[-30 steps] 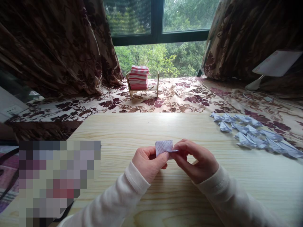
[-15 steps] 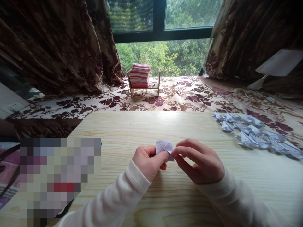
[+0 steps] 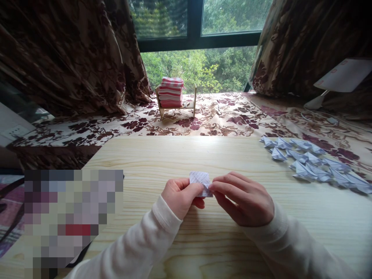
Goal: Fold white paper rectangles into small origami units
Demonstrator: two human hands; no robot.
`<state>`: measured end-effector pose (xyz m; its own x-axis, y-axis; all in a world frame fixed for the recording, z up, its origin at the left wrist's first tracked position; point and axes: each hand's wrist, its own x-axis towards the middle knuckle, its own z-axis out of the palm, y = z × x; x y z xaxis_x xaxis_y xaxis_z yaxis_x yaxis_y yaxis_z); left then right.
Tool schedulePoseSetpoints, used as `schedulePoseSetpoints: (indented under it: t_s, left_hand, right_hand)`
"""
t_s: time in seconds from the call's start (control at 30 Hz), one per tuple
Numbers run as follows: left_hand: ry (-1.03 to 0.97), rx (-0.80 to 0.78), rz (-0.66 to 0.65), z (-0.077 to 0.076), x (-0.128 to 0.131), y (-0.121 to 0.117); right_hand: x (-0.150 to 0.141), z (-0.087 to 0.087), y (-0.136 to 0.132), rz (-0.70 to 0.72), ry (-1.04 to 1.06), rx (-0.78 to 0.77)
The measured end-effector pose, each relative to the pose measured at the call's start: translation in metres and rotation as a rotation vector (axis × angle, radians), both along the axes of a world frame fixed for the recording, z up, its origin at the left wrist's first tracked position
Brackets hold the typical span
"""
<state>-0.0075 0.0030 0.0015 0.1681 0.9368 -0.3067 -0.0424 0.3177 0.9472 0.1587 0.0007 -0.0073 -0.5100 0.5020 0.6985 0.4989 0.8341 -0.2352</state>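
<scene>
A small folded piece of white paper (image 3: 200, 177) with a fine printed pattern is held above the wooden table (image 3: 139, 155). My left hand (image 3: 181, 195) pinches it from the left, thumb on top and fingers underneath. On the other side, the fingertips of my right hand (image 3: 245, 197) are pinched together at the paper's right edge. Several folded white paper pieces (image 3: 314, 161), pointed in shape, lie grouped at the table's far right corner.
Beyond the table, a small wooden stand (image 3: 195, 101) carries a stack of pink and white folded cloths (image 3: 171, 93) on the flowered cover. A white lamp (image 3: 334, 79) stands at the far right. A pixelated area (image 3: 75, 217) hides something at the left front.
My left hand and the paper have shifted very slightly left. My left thumb lies a little further left on the paper; my right fingertips stay at its right edge.
</scene>
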Motion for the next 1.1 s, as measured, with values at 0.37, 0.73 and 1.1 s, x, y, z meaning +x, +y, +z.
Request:
schedulePoseSetpoints:
  t_s: [0.37,0.73,1.1]
  left_hand:
    - [0.075,0.035,0.034,0.001,0.001,-0.003]
    - [0.352,0.33,0.099,0.001,0.005,-0.008]
    - [0.283,0.276,0.026,-0.002,0.004,-0.006]
  right_hand:
    - [0.002,0.003,0.002,0.074,-0.039,0.008]
    - [-0.014,-0.007,-0.005,-0.218,0.376,-0.492]
    - [-0.013,-0.011,-0.004,-0.125,0.403,-0.551]
